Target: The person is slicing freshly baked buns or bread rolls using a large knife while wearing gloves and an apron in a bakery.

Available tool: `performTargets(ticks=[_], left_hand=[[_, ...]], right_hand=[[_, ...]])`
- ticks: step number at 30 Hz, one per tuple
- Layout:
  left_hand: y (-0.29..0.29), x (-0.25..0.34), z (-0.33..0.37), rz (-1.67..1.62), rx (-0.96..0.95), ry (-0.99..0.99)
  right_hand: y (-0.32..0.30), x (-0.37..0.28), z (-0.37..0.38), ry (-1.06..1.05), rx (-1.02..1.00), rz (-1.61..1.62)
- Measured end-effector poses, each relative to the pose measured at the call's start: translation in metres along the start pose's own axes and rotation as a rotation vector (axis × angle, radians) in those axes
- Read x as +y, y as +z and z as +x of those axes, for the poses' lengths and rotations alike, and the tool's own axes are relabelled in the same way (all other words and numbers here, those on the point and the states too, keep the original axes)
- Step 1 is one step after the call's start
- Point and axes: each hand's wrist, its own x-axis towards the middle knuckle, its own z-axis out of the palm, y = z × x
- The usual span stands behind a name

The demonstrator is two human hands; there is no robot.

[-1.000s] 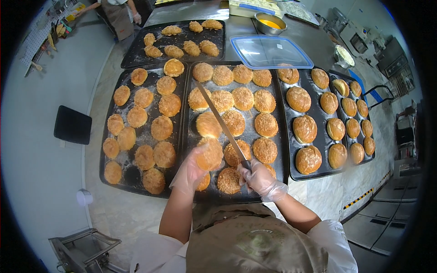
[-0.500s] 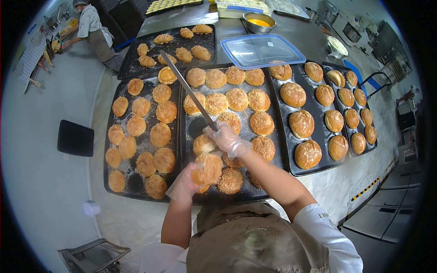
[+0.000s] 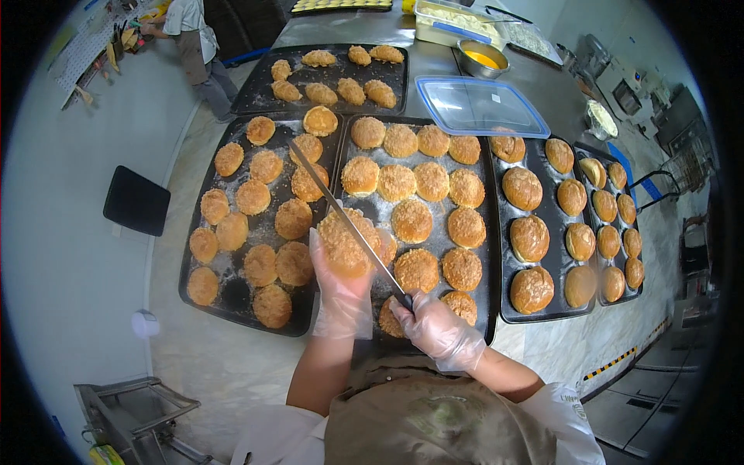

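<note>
My left hand point(image 3: 341, 304), in a clear plastic glove, is closed around a round bun point(image 3: 341, 246) with a crumbly golden topping, held above the middle tray. My right hand point(image 3: 440, 332), gloved too, grips the black handle of a long bread knife point(image 3: 346, 221). The blade slants up and to the left, crossing over the held bun; whether its edge touches the crust I cannot tell. Behind this bun, part of the tray is hidden. More crumb-topped buns point(image 3: 417, 270) sit close by on the dark middle baking tray point(image 3: 438, 246).
Another tray of crumb-topped buns point(image 3: 266, 167) lies at left. Smooth brown buns point(image 3: 532, 289) fill two trays at right. A blue-rimmed plastic lid point(image 3: 482, 107) overlaps the tray tops. Beyond are a metal bowl of yellow liquid point(image 3: 482, 59) and a tub point(image 3: 457, 25). A co-worker point(image 3: 198, 50) stands far left.
My left hand has brought the bun farther forward. My right hand has drawn back toward me, so the knife blade now crosses the bun. The whole view has shifted a little.
</note>
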Motion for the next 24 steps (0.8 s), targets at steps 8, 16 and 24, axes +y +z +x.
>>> performTargets(ticks=[8, 16, 24], left_hand=[[0.016, -0.015, 0.005, -0.075, -0.11, 0.012], [0.028, -0.01, 0.004, 0.152, 0.034, 0.13], [0.04, -0.017, -0.003, 0.363, -0.075, 0.13]], right_hand=[[0.004, 0.029, -0.035, 0.175, 0.045, -0.161], [-0.001, 0.003, -0.007, 0.095, 0.061, -0.051], [0.002, 0.018, 0.0, 0.207, -0.017, -0.013]])
